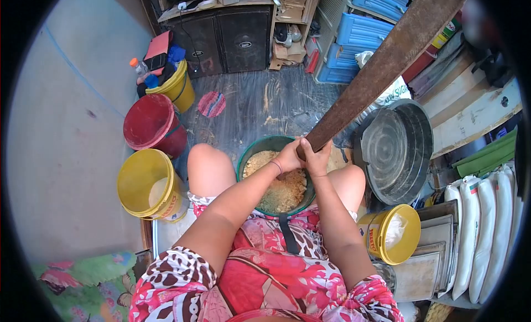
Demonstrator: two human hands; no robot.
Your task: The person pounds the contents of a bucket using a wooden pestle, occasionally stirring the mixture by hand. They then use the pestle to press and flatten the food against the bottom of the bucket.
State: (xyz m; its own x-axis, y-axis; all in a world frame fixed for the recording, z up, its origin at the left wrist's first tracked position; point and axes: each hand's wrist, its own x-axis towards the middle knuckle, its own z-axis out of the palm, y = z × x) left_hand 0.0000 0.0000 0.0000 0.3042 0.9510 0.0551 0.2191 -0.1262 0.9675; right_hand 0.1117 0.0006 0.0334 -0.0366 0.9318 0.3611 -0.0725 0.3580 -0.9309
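A long brown wooden beam (381, 62) slants from the upper right down to the green bucket (241, 170) between my knees. Both hands are closed around its lower end: my left hand (290, 155) on the left side, my right hand (317, 157) on the right side. Under them, the bucket holds a yellowish crumbly mixture (290, 193), browner toward the right and greenish near the bottom. My hands hide the beam's tip and part of the mixture. A dark strap hangs from the bucket's near rim.
At the left stand a yellow bucket (124, 183), a red bucket (133, 125) and another filled yellow bucket (185, 89). To the right are a black basin (392, 150), a yellow pail (376, 233), stacked trays (426, 266) and white sacks (492, 228). Black speakers (243, 42) stand ahead.
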